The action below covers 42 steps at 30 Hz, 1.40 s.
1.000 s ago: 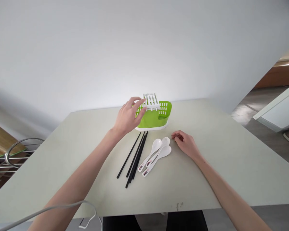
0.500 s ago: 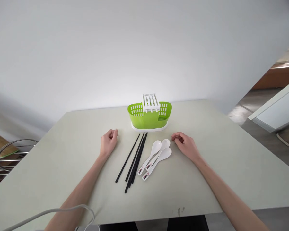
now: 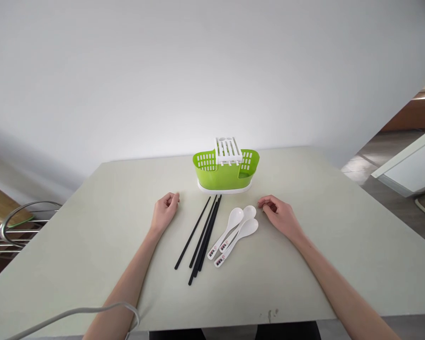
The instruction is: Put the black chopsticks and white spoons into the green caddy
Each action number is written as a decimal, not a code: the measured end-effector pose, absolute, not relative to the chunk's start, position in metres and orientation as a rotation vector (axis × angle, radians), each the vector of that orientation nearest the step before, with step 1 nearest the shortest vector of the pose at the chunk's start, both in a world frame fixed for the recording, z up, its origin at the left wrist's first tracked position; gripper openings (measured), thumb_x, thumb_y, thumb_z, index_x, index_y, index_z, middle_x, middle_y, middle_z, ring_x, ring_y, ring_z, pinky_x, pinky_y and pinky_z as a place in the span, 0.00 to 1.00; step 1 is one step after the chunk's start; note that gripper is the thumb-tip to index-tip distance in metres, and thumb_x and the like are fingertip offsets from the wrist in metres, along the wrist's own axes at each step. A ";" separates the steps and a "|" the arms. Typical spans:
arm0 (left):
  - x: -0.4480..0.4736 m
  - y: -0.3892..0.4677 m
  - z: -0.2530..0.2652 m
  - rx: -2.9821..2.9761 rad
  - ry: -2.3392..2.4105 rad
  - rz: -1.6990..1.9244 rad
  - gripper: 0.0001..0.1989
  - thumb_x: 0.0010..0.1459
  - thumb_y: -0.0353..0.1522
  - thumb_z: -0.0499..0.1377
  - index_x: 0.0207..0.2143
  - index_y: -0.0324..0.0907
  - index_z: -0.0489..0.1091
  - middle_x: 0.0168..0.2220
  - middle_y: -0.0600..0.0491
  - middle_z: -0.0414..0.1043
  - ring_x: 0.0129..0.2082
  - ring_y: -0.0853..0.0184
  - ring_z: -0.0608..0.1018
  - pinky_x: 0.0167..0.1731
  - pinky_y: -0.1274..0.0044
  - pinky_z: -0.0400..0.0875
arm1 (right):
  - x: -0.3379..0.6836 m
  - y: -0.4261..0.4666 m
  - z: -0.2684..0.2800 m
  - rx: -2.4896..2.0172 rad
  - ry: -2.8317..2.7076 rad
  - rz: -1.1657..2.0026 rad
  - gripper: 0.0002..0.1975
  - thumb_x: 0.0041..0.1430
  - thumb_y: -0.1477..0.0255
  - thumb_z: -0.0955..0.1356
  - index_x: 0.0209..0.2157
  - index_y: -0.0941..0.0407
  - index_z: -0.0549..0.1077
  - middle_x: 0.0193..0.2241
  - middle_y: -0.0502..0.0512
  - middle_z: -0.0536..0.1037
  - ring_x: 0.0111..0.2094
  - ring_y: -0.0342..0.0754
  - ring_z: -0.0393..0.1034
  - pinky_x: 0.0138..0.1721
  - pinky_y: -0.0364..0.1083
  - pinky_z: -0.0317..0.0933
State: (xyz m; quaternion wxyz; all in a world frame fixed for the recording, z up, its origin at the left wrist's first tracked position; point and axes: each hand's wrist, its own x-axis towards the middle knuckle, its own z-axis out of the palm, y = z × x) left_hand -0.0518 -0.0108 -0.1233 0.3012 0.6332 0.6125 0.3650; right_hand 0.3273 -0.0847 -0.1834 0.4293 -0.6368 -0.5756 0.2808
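**Left hand [image 3: 165, 210] and right hand [image 3: 278, 215] resting on a pale table [image 3: 304, 189]**

The fingers of the left hand are curling inward in a loose fist, the thumb lying along the top. The fingers of the right hand are bending loosely closed, the thumb tucking beneath them. Between the hands, black chopsticks [image 3: 208, 236] are lying nearer the left one, their thin ends pointing away from the person; one is lying slightly apart from the bunch. Three white spoons [image 3: 246, 228] are lying close together just beside the right hand, their bowls pointing away and their marked handles pointing toward the person. Beyond these, a green basket [image 3: 223, 179] is standing upright on a white base [image 3: 225, 191], a slatted white rack [image 3: 228, 150] sitting across its middle. A grey cable [image 3: 81, 310] is passing across the left forearm. Behind the table, a plain wall [image 3: 212, 71] is rising.
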 end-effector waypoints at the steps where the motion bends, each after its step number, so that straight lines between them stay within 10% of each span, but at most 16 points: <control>1: -0.051 -0.011 -0.123 1.691 1.631 0.961 0.22 0.65 0.51 0.55 0.28 0.43 0.66 0.20 0.60 0.57 0.20 0.71 0.58 0.23 0.76 0.53 | 0.327 -0.085 -0.183 -1.588 -1.437 0.698 0.11 0.60 0.69 0.64 0.40 0.51 0.78 0.38 0.52 0.83 0.34 0.49 0.73 0.39 0.48 0.66; 42: -0.042 -0.023 -0.130 2.264 1.721 0.560 0.18 0.70 0.45 0.51 0.31 0.45 0.68 0.25 0.57 0.70 0.25 0.68 0.71 0.30 0.75 0.59 | 0.323 -0.085 -0.183 -1.608 -1.466 0.691 0.11 0.63 0.67 0.63 0.40 0.50 0.77 0.38 0.52 0.83 0.31 0.48 0.72 0.37 0.48 0.65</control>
